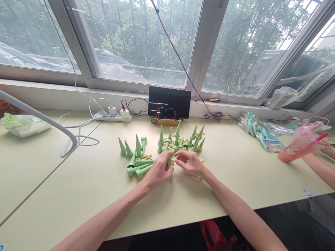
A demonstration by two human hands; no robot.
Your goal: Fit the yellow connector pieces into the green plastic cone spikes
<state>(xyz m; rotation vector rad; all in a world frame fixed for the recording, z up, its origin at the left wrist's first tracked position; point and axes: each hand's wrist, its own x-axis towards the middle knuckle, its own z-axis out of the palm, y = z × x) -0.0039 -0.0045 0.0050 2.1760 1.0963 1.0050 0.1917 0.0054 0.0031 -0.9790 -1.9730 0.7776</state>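
My left hand [161,168] is closed around a green plastic watering spike [169,161], its pointed end toward me. Right beside it, my right hand [190,163] pinches a small yellow valve piece [173,161] at the spike's side; whether the two parts touch I cannot tell. Finished-looking green spikes [161,136] stand point-up behind my hands, several with yellow pieces in their sides. To the left, loose green spikes [134,169] lie in a pile, with others standing [122,147]. A few yellow pieces [148,156] lie among them, and more [196,177] lie partly under my right hand.
A tablet [169,99] with a phone [168,113] before it leans by the window. A power strip [113,116] and cables are at the back left. On the right are packaged items [269,139], a pink drink cup [290,151] and another person's arm [320,169].
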